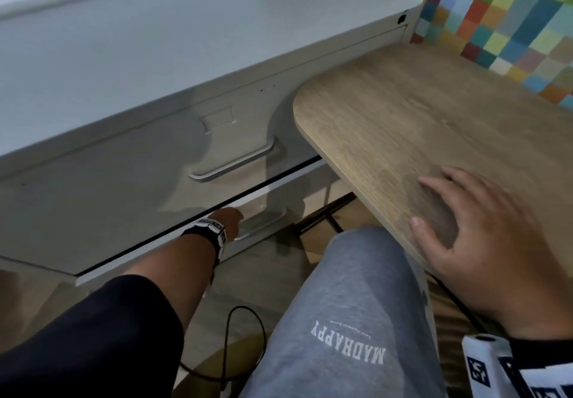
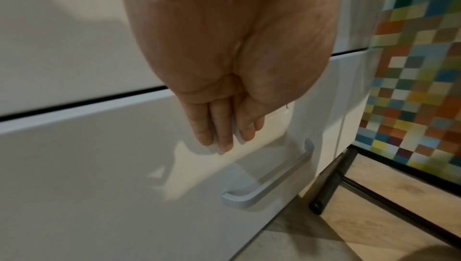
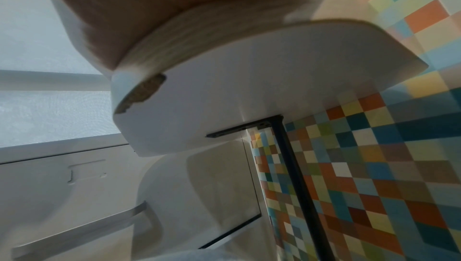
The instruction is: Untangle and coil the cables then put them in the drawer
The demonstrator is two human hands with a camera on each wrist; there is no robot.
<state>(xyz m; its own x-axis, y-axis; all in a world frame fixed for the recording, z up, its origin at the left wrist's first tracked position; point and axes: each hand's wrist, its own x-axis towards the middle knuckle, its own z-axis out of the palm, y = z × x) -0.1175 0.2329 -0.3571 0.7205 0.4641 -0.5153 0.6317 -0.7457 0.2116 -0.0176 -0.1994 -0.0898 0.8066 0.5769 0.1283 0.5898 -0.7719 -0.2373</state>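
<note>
Drawer (image 1: 173, 242) front under left hand (image 1: 231, 216)

1. the cabinet (image 1: 93, 162) fronts look like smooth painted metal with a soft sheen.
2. the lower drawer (image 2: 99, 166) face is glossy enough to catch reflections.
3. its handle (image 2: 269, 178) looks like brushed, satin metal.
4. the table top (image 1: 434, 124) is matt wood-grain laminate; its underside (image 3: 249, 88) is smooth white, chipped at one edge.
5. the trousers (image 1: 341, 320) are soft grey cloth.

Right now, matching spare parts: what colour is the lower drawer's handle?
Silver-grey handle, clearest in the left wrist view.
</note>
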